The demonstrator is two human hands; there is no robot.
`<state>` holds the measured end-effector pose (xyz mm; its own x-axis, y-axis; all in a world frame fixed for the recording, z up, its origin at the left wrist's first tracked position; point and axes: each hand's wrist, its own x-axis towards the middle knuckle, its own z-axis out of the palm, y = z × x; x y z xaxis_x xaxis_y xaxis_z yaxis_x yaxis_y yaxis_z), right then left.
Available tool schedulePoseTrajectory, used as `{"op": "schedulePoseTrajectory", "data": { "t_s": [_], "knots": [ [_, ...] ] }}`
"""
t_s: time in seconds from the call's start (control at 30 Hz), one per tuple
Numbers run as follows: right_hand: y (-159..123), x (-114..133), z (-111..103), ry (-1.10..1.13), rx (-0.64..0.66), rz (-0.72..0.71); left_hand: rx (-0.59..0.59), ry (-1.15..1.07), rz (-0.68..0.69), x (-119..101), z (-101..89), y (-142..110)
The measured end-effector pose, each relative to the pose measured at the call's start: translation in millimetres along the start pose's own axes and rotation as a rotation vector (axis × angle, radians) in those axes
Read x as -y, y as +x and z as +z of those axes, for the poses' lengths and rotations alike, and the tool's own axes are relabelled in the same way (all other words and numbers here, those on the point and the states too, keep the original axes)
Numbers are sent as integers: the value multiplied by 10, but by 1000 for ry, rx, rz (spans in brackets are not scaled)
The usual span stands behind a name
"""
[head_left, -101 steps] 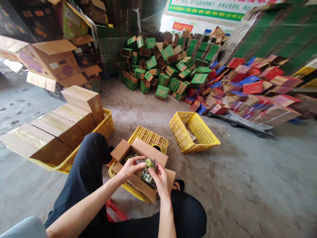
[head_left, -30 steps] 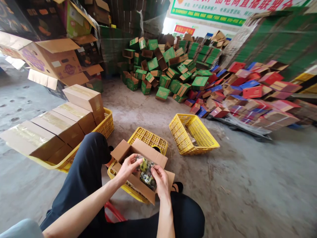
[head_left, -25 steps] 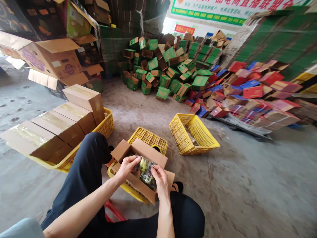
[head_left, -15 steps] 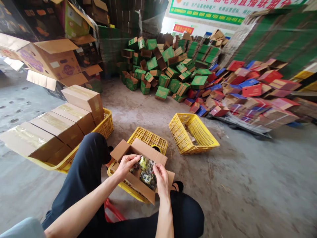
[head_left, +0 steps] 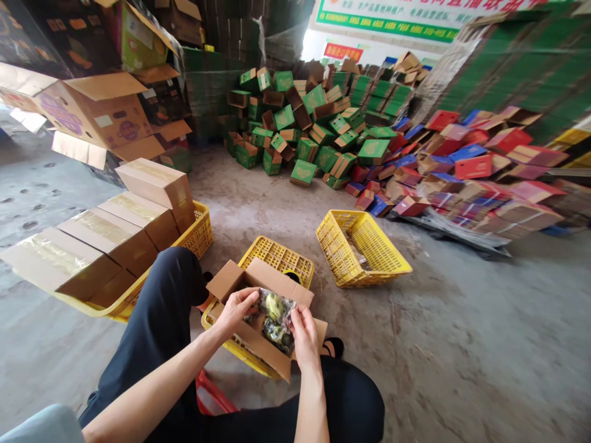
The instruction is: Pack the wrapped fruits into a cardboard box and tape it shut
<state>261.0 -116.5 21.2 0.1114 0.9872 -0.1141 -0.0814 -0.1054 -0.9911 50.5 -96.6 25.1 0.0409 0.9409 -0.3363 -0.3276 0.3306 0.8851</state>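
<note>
Between my two hands a clear plastic bag (head_left: 274, 306) with a rounded yellow-green item inside is stretched out over an open cardboard box (head_left: 279, 282). My left hand (head_left: 240, 307) pinches the bag's left end, and my right hand (head_left: 302, 329) pinches its right end. Below it in the box lies another clear bag (head_left: 277, 334) with dark green and yellowish contents. The exact kind of the contents is too small to tell. The box's flaps stand spread, and it rests on an upturned yellow plastic crate (head_left: 263, 246) between my legs.
At left, a yellow crate (head_left: 203, 231) holds several taped cardboard boxes (head_left: 106, 231). Another yellow crate (head_left: 364, 249) stands tilted ahead on the right. Green boxes (head_left: 302, 172) and red and blue boxes (head_left: 473, 166) lie heaped behind. Large cartons (head_left: 99, 117) are stacked at upper left.
My hands have drawn slightly apart, the right one moving a little rightward, so the bag is spread flatter and its yellow-green content shows more. Crates and boxes stay in place.
</note>
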Motion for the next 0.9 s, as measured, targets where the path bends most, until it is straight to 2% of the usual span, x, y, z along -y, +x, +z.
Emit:
{"op": "schedulePoseTrajectory", "data": {
  "t_s": [0.1, 0.2, 0.3, 0.37, 0.5, 0.57, 0.63, 0.7, 0.83, 0.9],
  "knots": [
    [26, 33, -21, -10, -22, -6, -41, -34, -34, 12, -27, 10],
    [24, 83, -4, -82, -34, -41, 68, -30, -164, -1, 17, -25],
    [-18, 157, 66, -173, 72, -55, 192, -76, -260, -8, 124, -109],
    [-61, 220, 131, -246, 189, -73, 217, -109, -267, 1, 197, -170],
    [-147, 339, 251, -330, 377, -170, 161, -128, -234, 49, 256, -225],
    [-177, 364, 271, -317, 431, -193, 108, -137, -256, 79, 236, -203],
    [-186, 352, 247, -260, 449, -158, 64, -159, -285, 100, 201, -157],
    [-165, 314, 181, -171, 375, -89, 70, -192, -285, 98, 168, -111],
    [-63, 228, 27, -60, -15, -42, 179, -217, -263, 30, 144, -87],
    [-22, 198, -5, -59, -94, -28, 231, -203, -266, -5, 145, -110]
  ]
}}
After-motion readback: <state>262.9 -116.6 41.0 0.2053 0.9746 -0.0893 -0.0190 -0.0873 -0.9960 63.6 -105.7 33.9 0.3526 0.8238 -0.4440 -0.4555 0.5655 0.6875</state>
